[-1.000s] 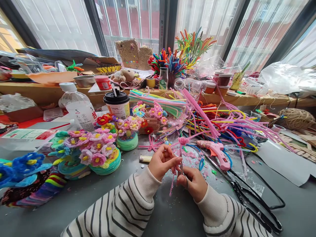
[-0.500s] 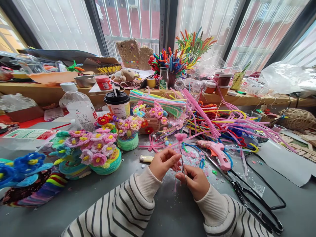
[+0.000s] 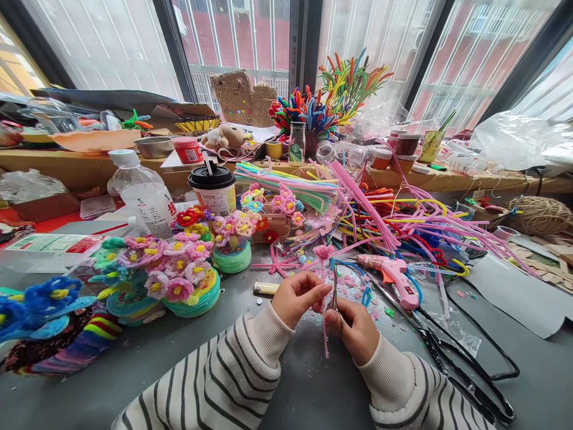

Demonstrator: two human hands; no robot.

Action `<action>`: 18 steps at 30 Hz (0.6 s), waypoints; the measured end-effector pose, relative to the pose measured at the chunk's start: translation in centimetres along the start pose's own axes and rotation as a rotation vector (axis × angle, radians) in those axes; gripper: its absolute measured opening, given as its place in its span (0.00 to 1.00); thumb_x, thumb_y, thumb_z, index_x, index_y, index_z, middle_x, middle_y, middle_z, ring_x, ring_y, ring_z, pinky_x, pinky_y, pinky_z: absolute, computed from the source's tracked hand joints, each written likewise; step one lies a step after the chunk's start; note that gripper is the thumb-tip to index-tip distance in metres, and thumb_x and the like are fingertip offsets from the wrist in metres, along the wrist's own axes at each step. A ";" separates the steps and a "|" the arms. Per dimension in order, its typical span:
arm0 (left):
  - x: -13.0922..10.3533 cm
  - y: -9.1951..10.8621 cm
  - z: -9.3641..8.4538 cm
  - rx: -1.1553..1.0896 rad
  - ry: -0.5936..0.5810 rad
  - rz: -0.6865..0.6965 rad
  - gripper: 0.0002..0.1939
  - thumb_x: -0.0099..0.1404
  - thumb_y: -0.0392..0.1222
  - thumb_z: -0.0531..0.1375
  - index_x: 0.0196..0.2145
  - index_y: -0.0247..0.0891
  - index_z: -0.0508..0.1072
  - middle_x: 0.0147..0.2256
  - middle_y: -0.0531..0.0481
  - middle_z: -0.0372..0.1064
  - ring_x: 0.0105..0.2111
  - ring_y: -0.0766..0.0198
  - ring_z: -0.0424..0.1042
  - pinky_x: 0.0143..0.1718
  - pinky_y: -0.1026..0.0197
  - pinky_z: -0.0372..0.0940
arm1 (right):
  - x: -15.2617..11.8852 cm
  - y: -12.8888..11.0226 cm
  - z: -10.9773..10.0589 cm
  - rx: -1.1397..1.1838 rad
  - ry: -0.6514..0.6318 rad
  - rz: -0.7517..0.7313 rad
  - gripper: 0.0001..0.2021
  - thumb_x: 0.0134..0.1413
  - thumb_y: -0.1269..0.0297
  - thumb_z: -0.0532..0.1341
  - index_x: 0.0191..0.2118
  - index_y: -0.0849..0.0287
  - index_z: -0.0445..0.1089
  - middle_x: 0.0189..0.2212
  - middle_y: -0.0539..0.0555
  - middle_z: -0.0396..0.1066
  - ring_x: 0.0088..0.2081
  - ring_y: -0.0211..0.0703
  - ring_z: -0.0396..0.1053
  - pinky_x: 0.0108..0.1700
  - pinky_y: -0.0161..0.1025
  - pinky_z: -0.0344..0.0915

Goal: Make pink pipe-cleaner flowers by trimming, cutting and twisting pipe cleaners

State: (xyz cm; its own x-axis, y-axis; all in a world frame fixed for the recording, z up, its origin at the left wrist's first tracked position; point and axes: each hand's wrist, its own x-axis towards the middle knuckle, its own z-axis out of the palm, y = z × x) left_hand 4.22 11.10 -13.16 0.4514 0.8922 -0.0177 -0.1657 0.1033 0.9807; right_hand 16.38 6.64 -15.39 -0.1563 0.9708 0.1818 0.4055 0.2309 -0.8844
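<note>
Pinching a pink fuzzy flower (image 3: 323,253) between fingertips of the left hand (image 3: 297,296) — near upright, with tail (image 3: 326,337) dangling below; gripping scissors (image 3: 334,292) in the curled right hand (image 3: 357,329), just to its right (aimed upward, almost parallel).

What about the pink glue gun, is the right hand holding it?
No, the right hand holds scissors, while the pink glue gun lies apart, farther to the right.
</note>
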 end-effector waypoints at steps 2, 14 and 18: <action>0.0 0.1 0.1 -0.003 -0.009 0.001 0.11 0.45 0.41 0.59 0.17 0.33 0.61 0.13 0.58 0.59 0.14 0.74 0.59 0.17 0.70 0.55 | 0.0 0.0 0.0 -0.013 -0.002 -0.017 0.26 0.42 0.42 0.44 0.23 0.63 0.64 0.14 0.48 0.55 0.18 0.34 0.51 0.21 0.32 0.52; -0.3 0.5 0.2 -0.009 -0.062 -0.039 0.12 0.42 0.42 0.61 0.15 0.33 0.61 0.11 0.57 0.59 0.12 0.75 0.58 0.14 0.70 0.54 | -0.3 -0.2 0.0 -0.022 0.001 0.010 0.24 0.39 0.43 0.50 0.18 0.63 0.64 0.11 0.46 0.52 0.16 0.31 0.47 0.17 0.30 0.47; -0.3 0.5 0.3 -0.019 -0.072 -0.050 0.12 0.42 0.42 0.61 0.15 0.33 0.61 0.11 0.57 0.59 0.11 0.75 0.58 0.13 0.70 0.53 | -0.3 0.2 0.0 0.005 0.008 0.031 0.21 0.37 0.46 0.53 0.14 0.62 0.58 0.10 0.44 0.46 0.15 0.29 0.43 0.16 0.30 0.43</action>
State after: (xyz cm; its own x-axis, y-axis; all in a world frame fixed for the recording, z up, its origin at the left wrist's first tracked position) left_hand 4.25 10.76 -12.65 0.5213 0.8518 -0.0517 -0.1578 0.1558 0.9751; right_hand 16.50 6.43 -15.65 -0.1362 0.9780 0.1578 0.4054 0.2003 -0.8919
